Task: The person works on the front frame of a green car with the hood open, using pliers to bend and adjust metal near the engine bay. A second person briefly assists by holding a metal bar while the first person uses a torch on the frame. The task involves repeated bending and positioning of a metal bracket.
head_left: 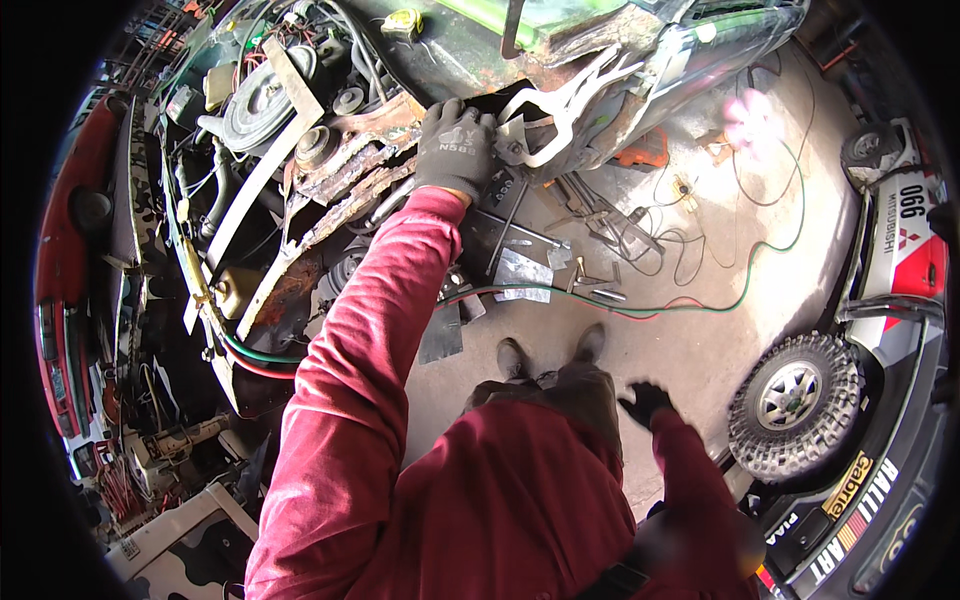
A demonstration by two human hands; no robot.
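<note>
My left hand [455,152], in a dark grey work glove, reaches forward to the opened front of a green car. Its fingers curl over the edge of a rusty inner body panel [400,118], close to a bare, pale metal bracket [545,125]; the fingertips are hidden. My right hand [650,402], also in a dark glove, hangs low by my right side. Its thumb stands apart from the fingers and it holds nothing. Left of my left hand, the engine bay shows a round air cleaner [268,95] and a flat metal strip [255,185].
Green and red hoses [590,303] cross the concrete floor before my boots [512,358]. Several wrenches, loose tools and metal pieces [525,270] lie beneath the car, near an orange tool [645,150]. A knobbly spare tyre [795,405] and another vehicle stand at the right.
</note>
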